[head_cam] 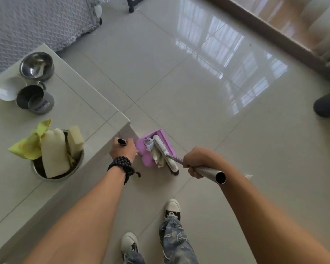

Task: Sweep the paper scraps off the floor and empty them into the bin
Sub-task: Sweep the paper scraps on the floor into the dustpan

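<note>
A purple dustpan [165, 138] rests on the tiled floor by the table corner. Crumpled paper scraps [155, 152] lie inside it, pressed by the white broom head [165, 152]. My left hand [123, 149] is closed around the dustpan's black-topped handle [122, 141]. My right hand [197, 161] grips the broom's metal pole [211, 173], whose open end points toward the camera. One small pale scrap [249, 176] lies on the floor right of my right forearm. No bin is in view.
A pale low table [91, 115] fills the left, carrying two steel bowls [36, 66], a white dish [8, 91] and a metal pot with sponges and a yellow cloth [55, 153]. My two shoes [171, 207] stand below. Another person's dark shoe [328, 104] is at the right edge.
</note>
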`<state>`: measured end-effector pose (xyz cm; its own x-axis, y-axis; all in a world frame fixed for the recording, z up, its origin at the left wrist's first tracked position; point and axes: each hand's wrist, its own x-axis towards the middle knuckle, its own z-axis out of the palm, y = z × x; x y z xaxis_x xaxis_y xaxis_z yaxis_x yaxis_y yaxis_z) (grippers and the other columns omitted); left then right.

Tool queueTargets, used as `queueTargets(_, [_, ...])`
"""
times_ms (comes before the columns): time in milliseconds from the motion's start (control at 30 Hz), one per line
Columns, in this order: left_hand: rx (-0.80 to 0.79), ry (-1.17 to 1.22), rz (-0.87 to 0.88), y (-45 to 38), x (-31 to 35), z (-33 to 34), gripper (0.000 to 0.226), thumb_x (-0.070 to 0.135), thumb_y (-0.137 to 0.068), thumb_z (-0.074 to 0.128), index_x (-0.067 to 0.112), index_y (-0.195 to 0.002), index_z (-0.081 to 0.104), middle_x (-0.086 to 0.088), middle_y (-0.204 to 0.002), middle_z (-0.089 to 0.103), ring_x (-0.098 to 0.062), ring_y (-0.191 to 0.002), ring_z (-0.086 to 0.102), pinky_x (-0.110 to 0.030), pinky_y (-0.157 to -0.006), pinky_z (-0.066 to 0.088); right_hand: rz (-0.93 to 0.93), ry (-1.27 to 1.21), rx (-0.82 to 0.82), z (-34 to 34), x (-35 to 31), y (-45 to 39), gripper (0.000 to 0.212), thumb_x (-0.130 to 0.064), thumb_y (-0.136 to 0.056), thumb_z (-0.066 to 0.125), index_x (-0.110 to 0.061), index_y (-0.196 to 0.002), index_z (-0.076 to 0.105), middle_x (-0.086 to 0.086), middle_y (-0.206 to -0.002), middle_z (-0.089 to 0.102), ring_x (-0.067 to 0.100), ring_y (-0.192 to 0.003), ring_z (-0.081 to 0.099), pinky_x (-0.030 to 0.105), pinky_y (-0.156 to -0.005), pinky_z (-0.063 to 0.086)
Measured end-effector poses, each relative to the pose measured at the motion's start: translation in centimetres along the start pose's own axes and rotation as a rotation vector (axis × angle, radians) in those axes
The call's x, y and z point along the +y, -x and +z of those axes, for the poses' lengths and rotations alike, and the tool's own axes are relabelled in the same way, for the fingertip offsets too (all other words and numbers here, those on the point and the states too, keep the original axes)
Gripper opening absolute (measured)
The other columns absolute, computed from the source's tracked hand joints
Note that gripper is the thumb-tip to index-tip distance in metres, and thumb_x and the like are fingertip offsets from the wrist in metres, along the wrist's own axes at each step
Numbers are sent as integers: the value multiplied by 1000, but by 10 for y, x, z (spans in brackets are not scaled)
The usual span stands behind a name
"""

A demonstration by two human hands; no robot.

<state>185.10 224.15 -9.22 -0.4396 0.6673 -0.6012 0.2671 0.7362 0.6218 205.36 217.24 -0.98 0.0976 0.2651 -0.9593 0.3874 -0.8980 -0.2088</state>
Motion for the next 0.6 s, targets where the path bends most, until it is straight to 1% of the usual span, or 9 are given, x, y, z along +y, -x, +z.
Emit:
queueTargets(67, [-25,-4,21,8,9,17,24,17,-87,52,-1,-101,58,-21,-74,73,-35,-64,78,-50,-72,67,-8,-15,26,-16,12,5,13,2,-83,41,-4,-74,50,6,-39,49,23,-50,47,30,-54,39])
queueTargets(133, [-67,-32,38,16,16,40,35,23,-83,51,-3,-103,61,-21,-74,75,-32,-61,78,-47,-70,68,-6,-45,53,-37,30,11,10,0,-81,44,-3,-76,52,8,-43,51,24,-53,49,32,-59,41])
queueTargets(200, [-79,-68,56,20,15,64,48,32,-73,47,-2,-102,65,-16,-65,76,-28,-57,77,-47,-70,68,-4,-59,85,-56,48,17,9,-1,-78,47,-1,-77,56,13,-53,55,28,-60,53,36,-64,43])
queueTargets(267, [-87,-90,99,31,16,90,49,35,-70,45,0,-99,64,-13,-56,74,-28,-56,77,-49,-71,67,2,-79,107,-75,71,24,11,-1,-76,48,-1,-74,58,16,-61,58,31,-65,54,38,-67,43])
queueTargets(300, [-112,-112,134,49,24,106,46,32,-73,45,-1,-99,63,-15,-59,74,-29,-57,77,-49,-72,67,1,-112,132,-88,89,30,11,-1,-76,48,-2,-73,58,16,-62,59,31,-65,55,39,-67,43])
queueTargets(367, [-130,-136,186,79,39,121,38,27,-79,46,-2,-100,60,-21,-73,74,-31,-60,76,-47,-72,67,8,-170,167,-101,110,38,13,-3,-80,46,-3,-74,57,15,-60,59,31,-65,55,38,-67,44])
queueTargets(433, [-164,-171,223,100,46,141,34,24,-83,47,-2,-101,59,-25,-83,74,-33,-60,76,-48,-71,67,20,-239,211,-113,134,47,14,-3,-84,46,-2,-75,56,15,-58,59,31,-63,55,37,-65,44])
queueTargets(500, [-203,-208,247,113,50,164,30,24,-86,48,0,-100,58,-27,-92,72,-37,-65,76,-51,-71,67,29,-302,257,-125,158,56,14,-3,-87,45,-1,-77,55,14,-56,58,30,-60,56,37,-63,46])
queueTargets(600, [-249,-284,317,133,54,200,27,27,-81,46,4,-93,55,-29,-96,71,-42,-73,76,-54,-74,65,66,-421,312,-138,192,66,11,-2,-88,45,0,-82,55,13,-50,58,29,-54,55,36,-61,46])
